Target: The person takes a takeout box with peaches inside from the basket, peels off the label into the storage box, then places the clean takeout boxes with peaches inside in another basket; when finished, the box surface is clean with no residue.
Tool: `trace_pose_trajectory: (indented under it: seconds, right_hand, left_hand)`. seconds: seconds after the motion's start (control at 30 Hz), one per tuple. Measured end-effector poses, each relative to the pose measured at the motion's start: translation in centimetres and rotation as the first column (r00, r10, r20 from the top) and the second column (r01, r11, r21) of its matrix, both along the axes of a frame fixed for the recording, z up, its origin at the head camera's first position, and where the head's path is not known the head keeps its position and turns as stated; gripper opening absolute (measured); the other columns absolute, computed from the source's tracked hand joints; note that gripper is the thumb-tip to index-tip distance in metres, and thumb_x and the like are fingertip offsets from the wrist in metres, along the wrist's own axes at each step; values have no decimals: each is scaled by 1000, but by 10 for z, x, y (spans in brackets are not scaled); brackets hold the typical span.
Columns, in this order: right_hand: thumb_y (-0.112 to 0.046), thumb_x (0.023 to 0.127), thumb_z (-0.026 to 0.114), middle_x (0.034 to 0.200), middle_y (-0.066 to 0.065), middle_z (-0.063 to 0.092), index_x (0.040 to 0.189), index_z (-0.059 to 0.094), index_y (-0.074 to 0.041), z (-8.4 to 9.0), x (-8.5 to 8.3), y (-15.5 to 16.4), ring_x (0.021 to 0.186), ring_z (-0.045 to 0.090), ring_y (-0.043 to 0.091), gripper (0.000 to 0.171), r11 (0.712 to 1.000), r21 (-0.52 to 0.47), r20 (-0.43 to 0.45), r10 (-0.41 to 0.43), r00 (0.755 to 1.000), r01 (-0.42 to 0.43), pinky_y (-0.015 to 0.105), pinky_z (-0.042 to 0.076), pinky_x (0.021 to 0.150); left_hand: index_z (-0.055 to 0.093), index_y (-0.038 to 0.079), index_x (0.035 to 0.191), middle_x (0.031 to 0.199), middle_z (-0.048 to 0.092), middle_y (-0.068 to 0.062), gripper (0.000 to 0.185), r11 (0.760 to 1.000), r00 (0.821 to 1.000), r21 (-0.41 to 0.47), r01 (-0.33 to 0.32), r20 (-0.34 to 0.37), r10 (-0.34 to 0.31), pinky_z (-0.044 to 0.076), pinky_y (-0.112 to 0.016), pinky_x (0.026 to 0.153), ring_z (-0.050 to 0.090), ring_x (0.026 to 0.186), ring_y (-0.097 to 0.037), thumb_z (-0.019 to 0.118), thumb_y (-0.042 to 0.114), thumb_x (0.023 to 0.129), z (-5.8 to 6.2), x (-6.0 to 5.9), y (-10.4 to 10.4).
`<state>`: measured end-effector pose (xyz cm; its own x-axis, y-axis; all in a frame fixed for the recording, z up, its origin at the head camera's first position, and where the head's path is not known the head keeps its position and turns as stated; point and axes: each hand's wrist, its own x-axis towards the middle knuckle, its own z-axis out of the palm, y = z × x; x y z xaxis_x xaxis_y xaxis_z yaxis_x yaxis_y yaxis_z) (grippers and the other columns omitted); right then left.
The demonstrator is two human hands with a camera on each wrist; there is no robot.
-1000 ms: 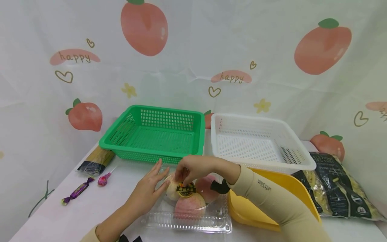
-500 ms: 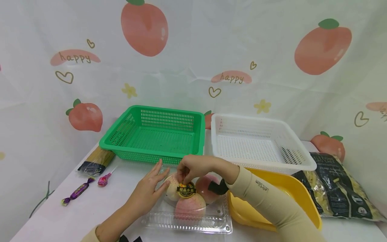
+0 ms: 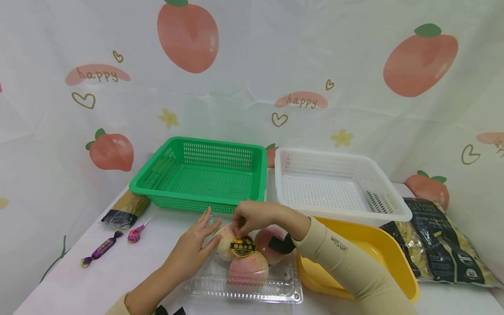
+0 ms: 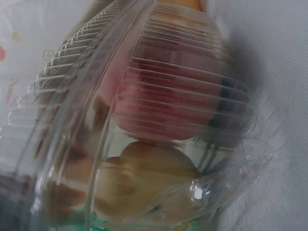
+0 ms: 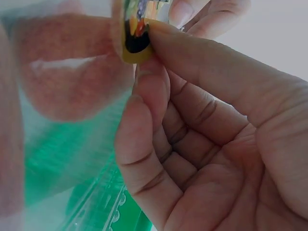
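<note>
A clear plastic clamshell box (image 3: 236, 294) lies on the table with several peaches (image 3: 248, 267) inside. Its lid bears a black and gold label (image 3: 242, 247). My right hand (image 3: 257, 217) reaches over the box and pinches the label's upper edge between thumb and finger. Close up in the right wrist view, that edge of the label (image 5: 137, 41) stands at the thumb tip. My left hand (image 3: 193, 247) rests with extended fingers along the box's left side. The left wrist view looks through the ribbed wall at a pink peach (image 4: 168, 91) and a paler one below.
Behind stand a green basket (image 3: 201, 203) and a white basket (image 3: 330, 211). A yellow bin (image 3: 323, 275) sits right of the box, partly under the right forearm. Further right lies a black bag (image 3: 453, 249). At left are a wrapped candy (image 3: 102, 248), a lollipop (image 3: 134, 235) and a noodle packet (image 3: 126, 209).
The right hand has shifted slightly to the right while its fingers stay at the label's edge, and its forearm has drawn a little left. The left hand and the box have stayed put.
</note>
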<state>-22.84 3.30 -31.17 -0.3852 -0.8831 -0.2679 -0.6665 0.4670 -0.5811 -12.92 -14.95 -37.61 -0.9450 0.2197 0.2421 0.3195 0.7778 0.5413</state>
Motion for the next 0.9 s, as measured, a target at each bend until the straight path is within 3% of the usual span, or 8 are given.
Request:
trace_pose_trajectory:
  seconds: [0.53, 0.9]
  right_hand:
    - [-10, 86, 66, 70, -1, 62, 79, 65, -4, -1, -2, 3, 60, 48, -2, 10, 998, 44, -35, 43, 998, -41, 11, 43, 56]
    - [-8, 89, 62, 76, 2, 65, 81, 62, -2, 0, -2, 5, 65, 54, -1, 10, 998, 22, 1, 58, 998, -58, 12, 47, 62]
  left_hand:
    - [53, 4, 131, 151, 26, -18, 45, 1000, 1000, 0, 1, -6, -1, 36, -56, 103, 30, 137, -36, 56, 28, 93, 1, 1, -1]
    - [54, 5, 131, 151, 27, -17, 44, 1000, 1000, -1, -1, -24, 1, 37, -56, 102, 31, 137, -35, 56, 29, 94, 0, 1, 0]
